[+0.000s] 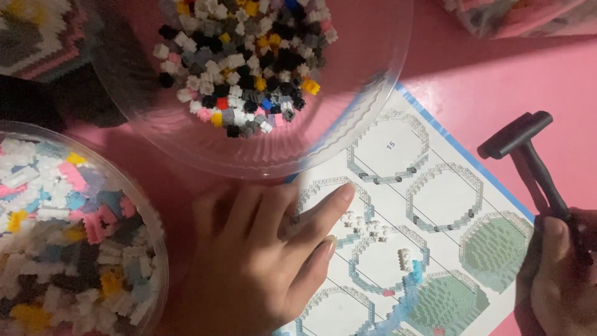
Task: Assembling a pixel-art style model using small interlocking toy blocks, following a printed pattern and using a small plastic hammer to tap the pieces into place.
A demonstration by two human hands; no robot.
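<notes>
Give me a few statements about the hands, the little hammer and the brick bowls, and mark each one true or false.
1. The right hand holds a small black hammer. True.
2. The left hand rests flat on the instruction sheet. True.
3. The left hand grips a white brick. False: its fingers lie open beside loose white bricks.
4. The clear bowl of small bricks is empty. False: it holds a mixed-colour pile.
5. The tabletop is green. False: it is pink.

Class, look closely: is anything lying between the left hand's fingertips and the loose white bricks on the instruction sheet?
Nothing visible. The left hand rests on the instruction sheet, its fingertips right beside the loose white bricks, only bare paper between.
</notes>
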